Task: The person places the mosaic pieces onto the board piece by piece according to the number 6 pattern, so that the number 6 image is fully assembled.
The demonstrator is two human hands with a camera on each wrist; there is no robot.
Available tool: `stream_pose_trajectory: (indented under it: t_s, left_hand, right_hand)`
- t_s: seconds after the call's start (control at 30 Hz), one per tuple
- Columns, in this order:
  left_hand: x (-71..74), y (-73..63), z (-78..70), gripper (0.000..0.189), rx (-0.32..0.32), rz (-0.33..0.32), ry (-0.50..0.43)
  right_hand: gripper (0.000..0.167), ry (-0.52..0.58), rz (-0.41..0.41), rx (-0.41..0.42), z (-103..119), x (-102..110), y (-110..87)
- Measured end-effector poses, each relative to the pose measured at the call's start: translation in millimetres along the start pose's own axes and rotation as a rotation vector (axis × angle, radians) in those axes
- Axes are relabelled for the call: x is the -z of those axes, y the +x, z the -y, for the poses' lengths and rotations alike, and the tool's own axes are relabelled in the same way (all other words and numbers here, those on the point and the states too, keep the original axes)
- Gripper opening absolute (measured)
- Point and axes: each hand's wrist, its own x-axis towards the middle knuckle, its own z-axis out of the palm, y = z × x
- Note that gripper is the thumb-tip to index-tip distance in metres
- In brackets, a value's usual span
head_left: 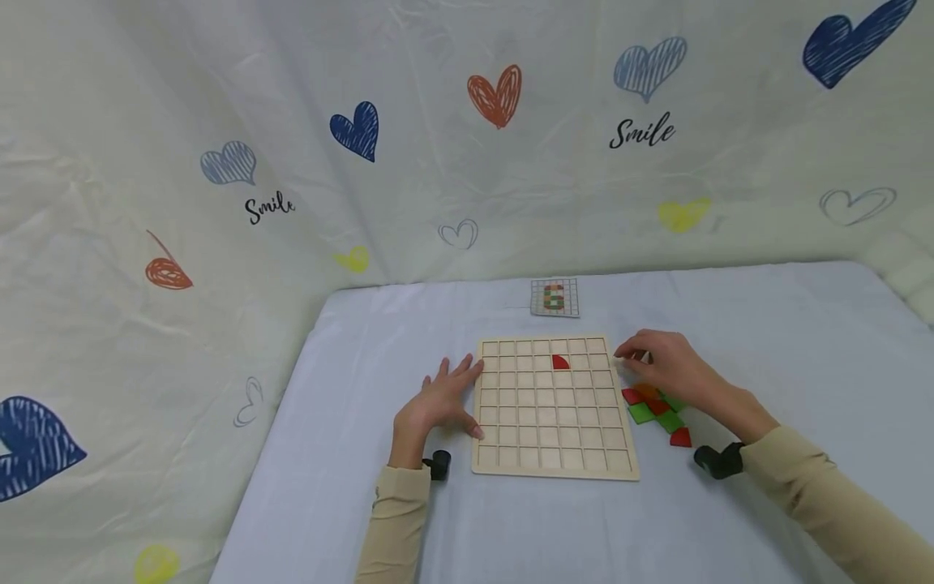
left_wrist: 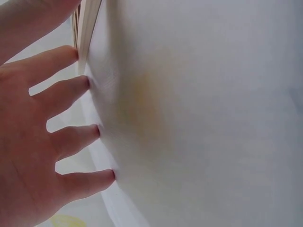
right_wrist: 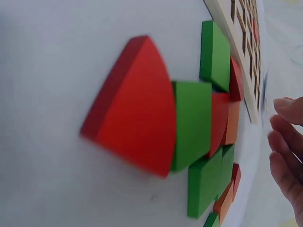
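Observation:
A pale wooden grid board lies on the white cloth, with one red quarter-circle piece in a cell of its second row. My left hand spreads its fingers along the board's left edge, thumb and a fingertip at the rim; the left wrist view shows those fingers splayed. Beside the board's upper right edge is my right hand, fingers loosely bent with no piece visible between them. Below it lies a cluster of red, orange and green blocks, including a green square and a red quarter-circle block.
A small pattern card with a coloured grid design lies behind the board, close to the table's far edge. Dark wrist cameras sit at both cuffs. A curtain printed with hearts hangs behind the table.

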Motion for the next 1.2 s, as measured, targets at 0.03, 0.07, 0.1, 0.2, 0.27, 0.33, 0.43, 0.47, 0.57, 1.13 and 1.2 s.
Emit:
stream_pose_trajectory:
  t_s: [0.03, 0.07, 0.1, 0.2, 0.27, 0.33, 0.43, 0.47, 0.57, 1.13, 1.2]
  left_hand:
    - [0.1, 0.0, 0.2, 0.118, 0.000, 0.000, 0.000]
    - [0.1, 0.0, 0.3, 0.118, 0.000, 0.002, -0.002]
    - [0.2, 0.0, 0.5, 0.118, 0.000, 0.004, -0.003]
    - [0.8, -0.9, 0.3, 0.119, 0.000, 0.011, -0.011]
    - [1.6, -0.2, -0.3, 0.118, -0.003, 0.013, -0.011]
    - [2.6, -0.2, -0.8, 0.118, 0.000, 0.015, -0.009]
    - [2.5, 0.4, 0.1, 0.119, 0.008, 0.019, 0.000]
    - [2.4, 0.4, 0.4, 0.119, 0.011, 0.021, 0.002]
    - [1.0, 1.1, 1.7, 0.120, 0.015, 0.024, 0.005]
    - [-0.7, -1.0, 0.5, 0.116, -0.001, 0.012, -0.003]
    - [-1.2, -0.5, 0.9, 0.116, -0.003, 0.011, -0.007]
  right_hand:
    - [0.011, -0.008, -0.008, -0.004, -1.5, 1.2, -1.5]
    - [0.011, -0.021, -0.017, -0.011, -3.2, 2.5, -3.1]
    - [0.009, -0.030, -0.024, -0.017, -5.1, 3.9, -4.9]
    - [0.007, -0.045, -0.044, -0.058, -11.3, 8.2, -11.4]
    - [0.008, -0.052, -0.058, -0.088, -16.5, 11.5, -15.9]
    - [0.010, -0.054, -0.069, -0.114, -21.6, 14.2, -20.3]
    - [0.020, -0.066, -0.089, -0.136, -28.2, 16.6, -26.0]
    - [0.026, -0.072, -0.092, -0.144, -30.2, 16.8, -27.6]
    - [0.044, -0.095, -0.104, -0.169, -36.1, 17.8, -31.5]
    - [0.040, -0.113, -0.001, -0.214, -50.6, 13.6, -33.2]
    - [0.036, -0.115, 0.001, -0.207, -51.6, 12.8, -32.3]
